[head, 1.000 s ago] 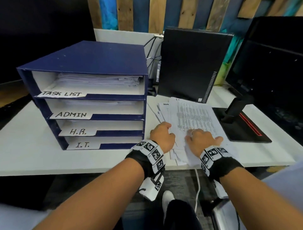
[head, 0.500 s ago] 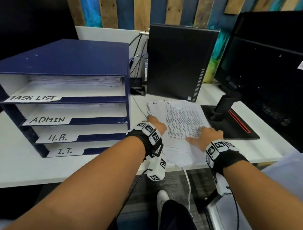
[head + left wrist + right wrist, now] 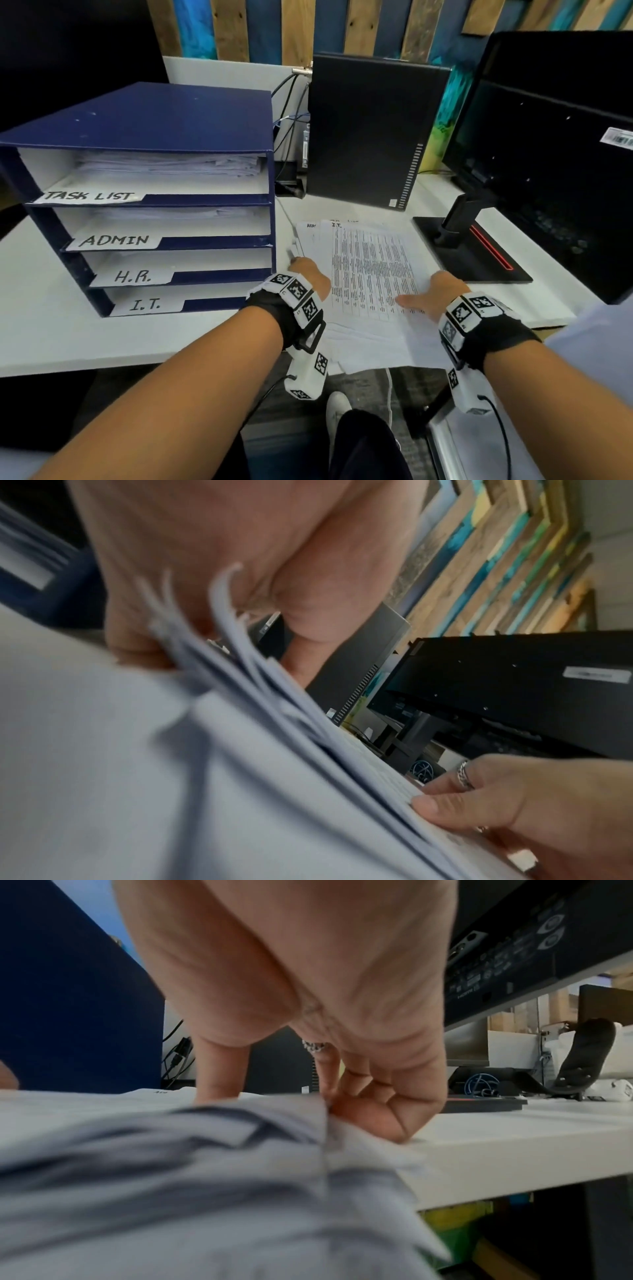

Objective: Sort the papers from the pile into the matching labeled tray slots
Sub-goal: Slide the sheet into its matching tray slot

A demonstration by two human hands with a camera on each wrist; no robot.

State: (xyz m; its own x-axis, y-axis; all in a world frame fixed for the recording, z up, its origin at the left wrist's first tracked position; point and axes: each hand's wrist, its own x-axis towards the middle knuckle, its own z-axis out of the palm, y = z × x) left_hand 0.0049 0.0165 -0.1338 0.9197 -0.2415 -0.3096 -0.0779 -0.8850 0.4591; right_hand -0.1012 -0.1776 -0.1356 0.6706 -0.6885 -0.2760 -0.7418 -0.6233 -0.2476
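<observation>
A pile of printed papers (image 3: pixel 370 267) lies on the white desk (image 3: pixel 51 325), right of the blue tray (image 3: pixel 137 120). Its top sheet is headed "I.T." and its near end overhangs the desk's front edge. The tray's slots are labelled TASK LIST (image 3: pixel 90 196), ADMIN (image 3: pixel 114 240), H.R. (image 3: pixel 133 276) and I.T. (image 3: pixel 147 305). My left hand (image 3: pixel 310 274) grips the pile's left edge, with several sheets (image 3: pixel 240 804) fanned between thumb and fingers. My right hand (image 3: pixel 431 294) pinches the right edge of the pile (image 3: pixel 171 1150), thumb (image 3: pixel 219 1080) on top and fingers (image 3: pixel 377 1110) curled at the edge.
A black computer tower (image 3: pixel 370 130) stands behind the pile, with cables (image 3: pixel 291 102) between it and the tray. A black monitor (image 3: pixel 548 154) and its stand base (image 3: pixel 472 253) are close on the right. The two upper slots hold stacked papers.
Both hands have moved apart from the near middle of the pile to its side edges. The left hand now grips the left edge and the right hand the right edge.
</observation>
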